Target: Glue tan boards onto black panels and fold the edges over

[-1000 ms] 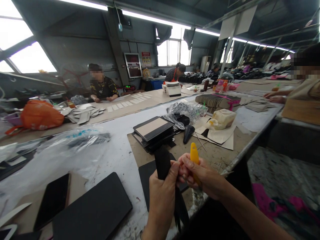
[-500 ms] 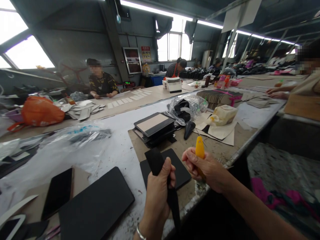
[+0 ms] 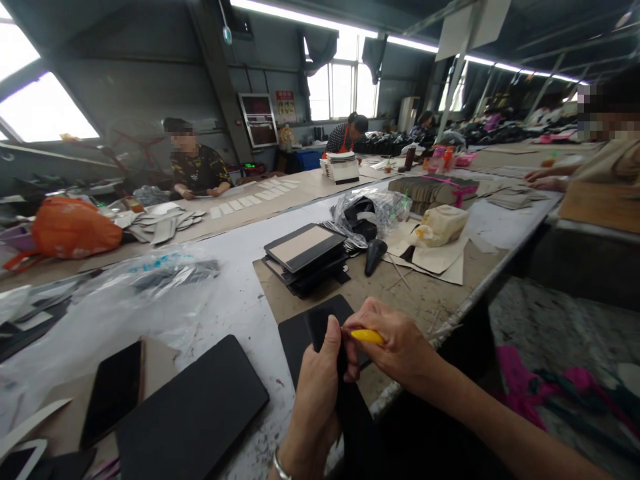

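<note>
My left hand [image 3: 316,390] is closed round a black strip [image 3: 356,420] of fabric or leather-like material, thumb on top, its lower end hanging past the table edge. Close against it, my right hand [image 3: 400,341] grips a small tool with a yellow handle [image 3: 368,336]. The handle points toward the strip; the tool's working end is hidden by my fingers, so its kind does not show. Beneath the left hand lies a flat black panel [image 3: 293,343] on brown board. A larger black panel [image 3: 195,407] rests to the left.
Beyond my hands stand a stack of black panels [image 3: 306,248], a black cone-shaped object [image 3: 375,257] and a yellowish plastic container [image 3: 443,223]. A phone [image 3: 114,390] lies at left near clear plastic sheeting [image 3: 165,280]. Co-workers sit across the table and at the far right.
My right hand has moved left to the strip, and the yellow handle has tipped from upright to nearly level. The strip's upper end has turned and now shows less above my left hand.
</note>
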`<state>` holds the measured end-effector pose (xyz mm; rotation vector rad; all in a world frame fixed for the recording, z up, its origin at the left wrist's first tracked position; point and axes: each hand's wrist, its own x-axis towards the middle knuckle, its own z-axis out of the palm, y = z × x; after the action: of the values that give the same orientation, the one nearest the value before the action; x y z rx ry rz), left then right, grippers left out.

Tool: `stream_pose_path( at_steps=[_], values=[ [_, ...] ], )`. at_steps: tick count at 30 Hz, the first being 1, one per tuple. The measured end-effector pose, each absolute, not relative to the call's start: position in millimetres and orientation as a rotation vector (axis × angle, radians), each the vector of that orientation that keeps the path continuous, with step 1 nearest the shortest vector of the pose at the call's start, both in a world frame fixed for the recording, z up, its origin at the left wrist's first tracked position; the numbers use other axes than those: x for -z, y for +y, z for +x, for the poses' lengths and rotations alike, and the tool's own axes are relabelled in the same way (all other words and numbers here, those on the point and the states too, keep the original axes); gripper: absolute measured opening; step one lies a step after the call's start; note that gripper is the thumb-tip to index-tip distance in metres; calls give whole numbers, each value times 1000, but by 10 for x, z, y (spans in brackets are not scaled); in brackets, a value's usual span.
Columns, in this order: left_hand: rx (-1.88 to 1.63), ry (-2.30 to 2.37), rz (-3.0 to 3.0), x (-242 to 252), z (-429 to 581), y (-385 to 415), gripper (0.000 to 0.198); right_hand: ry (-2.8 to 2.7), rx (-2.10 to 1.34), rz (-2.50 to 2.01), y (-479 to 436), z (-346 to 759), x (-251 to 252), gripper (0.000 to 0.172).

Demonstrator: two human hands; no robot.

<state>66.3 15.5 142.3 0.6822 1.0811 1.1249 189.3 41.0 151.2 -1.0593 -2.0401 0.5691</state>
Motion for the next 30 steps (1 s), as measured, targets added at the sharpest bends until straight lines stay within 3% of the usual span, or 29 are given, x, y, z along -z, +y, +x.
stream_pose_path(
  at_steps=[2, 5, 9, 11, 15, 20, 30],
  values=[
    [-1108, 1052, 716, -1403, 647, 125, 45, -1953, -502, -1130, 397, 1934, -1506, 10],
    [-1100, 1141, 742, -1303, 518, 66, 38, -1828, -474, -1296, 380, 2126, -1449, 27],
    [-1079, 1500, 888, -1022, 136, -1, 37, -2142, -718, -1645, 394, 2490, -1232, 42],
    [-1014, 1778, 1092, -857, -58, -4, 38, -2256, -753, -1798, 437, 2577, -1084, 39],
    [-838, 2023, 1477, -620, -211, 53, 14, -2239, -679, -1901, 603, 2453, -819, 33],
    [-547, 2136, 1642, -481, -146, 108, 26, -2262, -758, -1959, 809, 2232, -615, 33],
    [-708, 2151, 1528, -390, -150, 90, 15, -2150, -952, -1936, 894, 2290, -556, 41]
  ],
)
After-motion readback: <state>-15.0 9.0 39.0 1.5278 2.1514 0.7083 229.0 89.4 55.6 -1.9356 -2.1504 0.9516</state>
